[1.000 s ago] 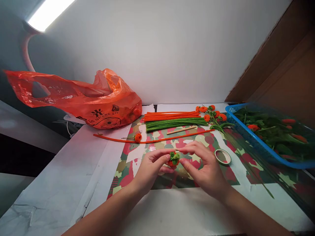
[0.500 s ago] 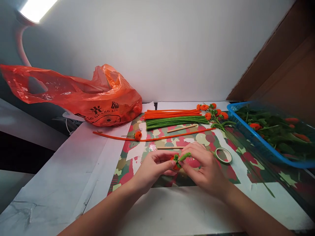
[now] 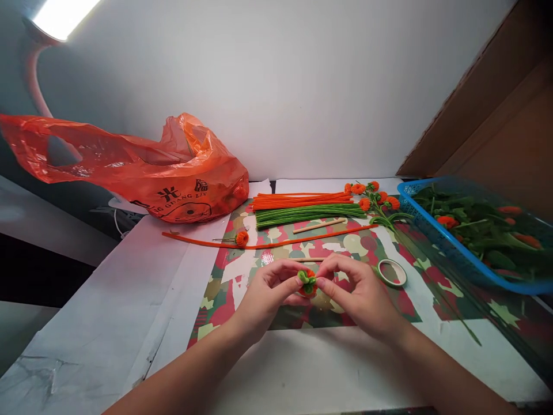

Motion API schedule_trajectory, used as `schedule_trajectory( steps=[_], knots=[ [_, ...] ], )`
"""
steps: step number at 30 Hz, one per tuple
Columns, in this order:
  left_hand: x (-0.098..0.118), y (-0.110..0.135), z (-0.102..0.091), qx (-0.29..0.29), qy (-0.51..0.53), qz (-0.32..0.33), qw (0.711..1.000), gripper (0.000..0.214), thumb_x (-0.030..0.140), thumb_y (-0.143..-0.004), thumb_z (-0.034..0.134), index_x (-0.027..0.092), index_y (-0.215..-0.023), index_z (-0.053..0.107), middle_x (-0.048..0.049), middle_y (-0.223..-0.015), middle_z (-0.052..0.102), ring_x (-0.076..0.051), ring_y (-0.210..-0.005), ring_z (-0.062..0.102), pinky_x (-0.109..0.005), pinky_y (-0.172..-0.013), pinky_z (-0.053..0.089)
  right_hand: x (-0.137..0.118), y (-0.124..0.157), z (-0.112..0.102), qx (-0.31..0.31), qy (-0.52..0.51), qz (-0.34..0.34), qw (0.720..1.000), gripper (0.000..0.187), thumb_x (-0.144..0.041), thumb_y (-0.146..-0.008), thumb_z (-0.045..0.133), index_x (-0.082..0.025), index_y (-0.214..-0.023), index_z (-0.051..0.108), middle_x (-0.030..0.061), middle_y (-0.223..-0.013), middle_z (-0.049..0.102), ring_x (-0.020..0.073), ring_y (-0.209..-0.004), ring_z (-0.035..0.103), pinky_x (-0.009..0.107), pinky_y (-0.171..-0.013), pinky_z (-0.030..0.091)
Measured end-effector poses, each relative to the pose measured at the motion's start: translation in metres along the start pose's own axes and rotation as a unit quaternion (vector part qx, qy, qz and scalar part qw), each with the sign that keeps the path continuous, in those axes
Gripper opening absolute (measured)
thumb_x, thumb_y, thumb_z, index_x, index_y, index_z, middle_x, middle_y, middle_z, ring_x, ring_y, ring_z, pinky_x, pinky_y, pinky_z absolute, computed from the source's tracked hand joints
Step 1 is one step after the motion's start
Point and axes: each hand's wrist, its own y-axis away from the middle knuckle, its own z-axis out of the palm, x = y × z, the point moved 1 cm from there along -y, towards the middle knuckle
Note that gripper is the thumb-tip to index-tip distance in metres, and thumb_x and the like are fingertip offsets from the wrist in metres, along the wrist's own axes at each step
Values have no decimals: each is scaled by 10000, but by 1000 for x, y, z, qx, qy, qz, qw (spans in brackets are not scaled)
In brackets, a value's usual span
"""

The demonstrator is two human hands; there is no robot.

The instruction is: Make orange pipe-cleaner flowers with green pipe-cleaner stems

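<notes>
At view's 5 o'clock, left hand pinches flower head, right hand pinches its 3 o'clock edge; hard tugging could loosen green bits.

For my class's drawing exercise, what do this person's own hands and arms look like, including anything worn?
The left hand and right hand are both ungloved, with no ring visible on the fingers that show. The forearms are bare, with no sleeve, watch, bracelet or marking in view.
</notes>
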Motion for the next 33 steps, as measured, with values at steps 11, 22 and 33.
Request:
schedule_trajectory(
  steps=[11, 22, 33],
  knots=[
    [-3, 1, 1, -15, -72, 58, 996, 154, 256, -692, 773, 166, -810, 732, -40, -776, 724, -146, -672, 674, -246, -620, 576, 0, 6, 8, 58, 43, -26, 997, 70, -164, -805, 566, -201, -772, 616, 5, -723, 633, 158, -689, 580, 274, -609, 456],
    [0, 7, 1, 54, -225, 161, 959, 63, 218, -774, 682, 175, -816, 701, -32, -771, 700, -140, -664, 662, -217, -597, 560, -3, 7, 10, 84, 218, -179, 956, 97, -124, -821, 560, -192, -752, 569, 27, -728, 612, 189, -730, 518, 346, -680, 378],
    [-4, 3, -1, 47, -239, 208, 947, 59, 171, -751, 692, 184, -807, 707, -32, -787, 728, -148, -704, 678, -229, -648, 571, -3, 4, 7, 28, 121, -54, 991, 133, -150, -847, 522, -199, -725, 540, 9, -710, 566, 172, -714, 506, 307, -676, 403]
  ],
)
